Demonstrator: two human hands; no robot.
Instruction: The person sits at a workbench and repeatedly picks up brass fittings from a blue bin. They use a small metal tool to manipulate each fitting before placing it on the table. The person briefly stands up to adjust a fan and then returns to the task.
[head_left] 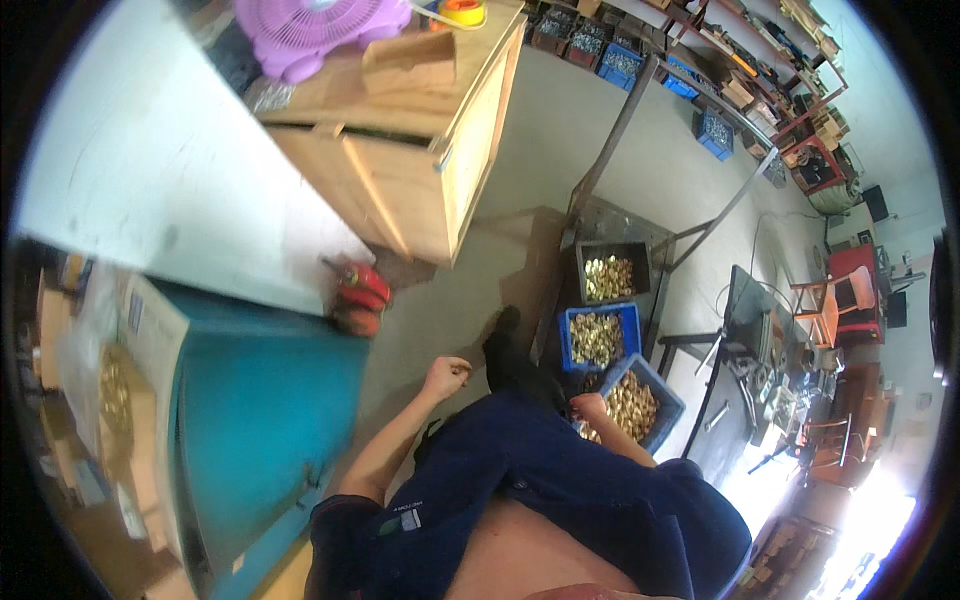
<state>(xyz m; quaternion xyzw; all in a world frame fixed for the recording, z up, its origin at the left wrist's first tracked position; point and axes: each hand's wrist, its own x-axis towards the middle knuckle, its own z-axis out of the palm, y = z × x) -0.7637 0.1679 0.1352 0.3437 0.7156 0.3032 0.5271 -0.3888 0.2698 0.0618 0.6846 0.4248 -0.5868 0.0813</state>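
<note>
My left hand (446,378) hangs in front of me over the floor, its fingers curled in. Whatever lies in it, if anything, is too small to make out. Close to my body, my right hand (590,407) is at the left side of the nearest blue bin (672,392), also with bent fingers; what they hold, if anything, is hidden. Brass-coloured metal parts (632,408) fill that bin. Beyond it stand a smaller blue crate (566,345) and a black crate (642,262), both holding similar brass parts.
A metal-framed cart (590,185) carries the crates. Left are a teal cabinet (275,420), a red power tool (362,295) and a wooden cabinet (370,185) bearing a purple fan (320,30) and a cardboard box (410,65). A dark workbench (735,400) is at right.
</note>
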